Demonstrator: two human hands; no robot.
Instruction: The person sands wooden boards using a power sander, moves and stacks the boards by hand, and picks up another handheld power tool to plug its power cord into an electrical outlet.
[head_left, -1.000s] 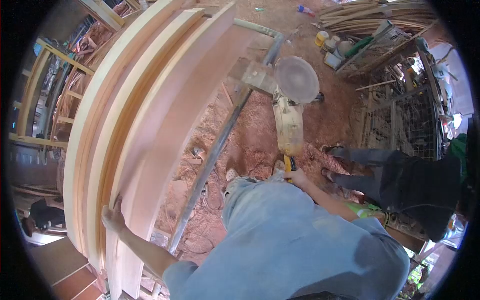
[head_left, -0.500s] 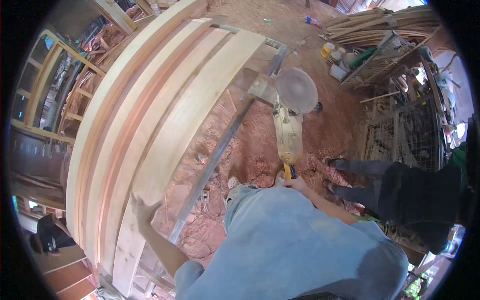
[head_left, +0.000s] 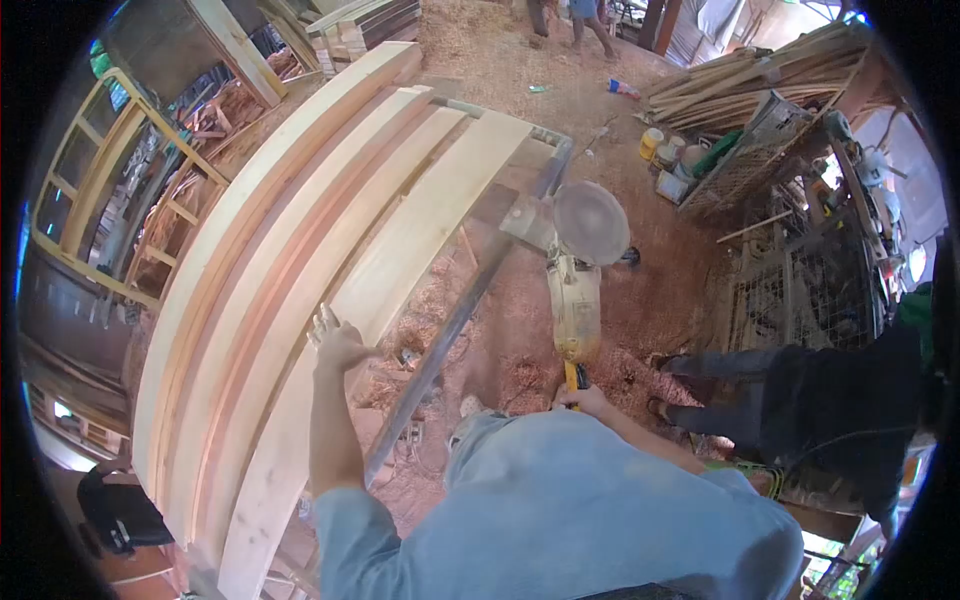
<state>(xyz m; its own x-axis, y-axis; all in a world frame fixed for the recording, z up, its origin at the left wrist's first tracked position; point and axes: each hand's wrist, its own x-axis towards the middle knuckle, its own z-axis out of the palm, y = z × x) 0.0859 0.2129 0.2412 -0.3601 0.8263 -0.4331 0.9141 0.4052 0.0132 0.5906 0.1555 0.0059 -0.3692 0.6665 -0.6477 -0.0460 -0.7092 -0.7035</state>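
My left hand [head_left: 340,345] lies with its fingers stretched and apart on the nearest long pale plank [head_left: 390,280], by that board's far edge. At my right side, my right hand [head_left: 587,400] is closed around the rear handle of a dusty yellow angle sander [head_left: 575,310]. The round grey disc [head_left: 590,222] on the sander's far end faces up, away from the planks. Beyond the nearest plank, several more boards, among them a reddish strip [head_left: 255,330], lie side by side on a metal frame [head_left: 440,310].
Reddish sawdust covers the floor [head_left: 680,270]. A person in dark clothes [head_left: 820,410] stands to my right, and another person [head_left: 125,510] is at the lower left. Wire-mesh racks [head_left: 780,290], buckets [head_left: 651,142] and stacked wood strips [head_left: 760,80] stand at the right.
My left hand has moved forward along the nearest plank, and its fingers now rest flatter on the wood. My right hand still holds the sander. The view has tilted up slightly.
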